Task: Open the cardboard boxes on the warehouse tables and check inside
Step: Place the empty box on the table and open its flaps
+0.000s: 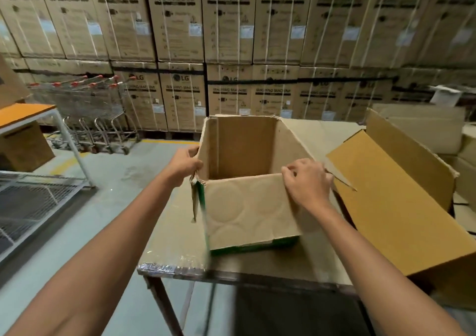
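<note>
Upright on table (175, 243), mouth upward: cardboard box (252, 206).
Gripped at left rim by left hand (184, 164), pinched at near rim by right hand (306, 181); hemmed rightward by second box (381, 206).

Box (247, 214) stands at frame centre on table (177, 245). Left hand (184, 164) grips its left corner, right hand (307, 181) its near edge. Second box (386, 214) lies at right. Carts (85, 103) stand at left; cartons (180, 26) are stacked behind.

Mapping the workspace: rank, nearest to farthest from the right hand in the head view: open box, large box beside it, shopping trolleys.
1. open box, gripped at its rim by the right hand.
2. large box, just to the right.
3. shopping trolleys, far left.
</note>
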### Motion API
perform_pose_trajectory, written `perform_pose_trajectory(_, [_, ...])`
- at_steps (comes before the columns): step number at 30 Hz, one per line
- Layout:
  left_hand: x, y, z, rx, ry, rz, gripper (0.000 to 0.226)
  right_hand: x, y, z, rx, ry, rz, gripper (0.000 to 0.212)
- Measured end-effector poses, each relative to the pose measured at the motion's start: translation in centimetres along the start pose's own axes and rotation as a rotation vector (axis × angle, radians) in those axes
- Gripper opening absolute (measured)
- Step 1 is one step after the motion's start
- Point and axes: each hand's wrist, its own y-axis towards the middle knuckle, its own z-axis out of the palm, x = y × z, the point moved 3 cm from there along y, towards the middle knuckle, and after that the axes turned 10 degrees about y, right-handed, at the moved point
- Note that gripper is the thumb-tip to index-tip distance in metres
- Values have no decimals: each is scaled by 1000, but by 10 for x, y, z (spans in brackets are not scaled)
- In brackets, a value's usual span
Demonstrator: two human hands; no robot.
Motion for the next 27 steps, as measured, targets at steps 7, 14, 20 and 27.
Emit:
perform_pose_trajectory(7, [12, 4, -2, -280, 50, -82, 50, -8, -15, 12, -445, 362, 379, 15])
perform_pose_trajectory(14, [15, -55, 1, -420, 116, -96, 33, -27, -68, 5, -514, 659, 806, 56])
perform_pose_trajectory(20, [44, -151, 33, -228, -40, -116, 22, -55, -140, 2, -243, 916, 869, 74])
perform_pose_trajectory(27, [77, -263, 62, -261, -410, -344, 18, -63, -238, -15, -19, 951, 698, 72])
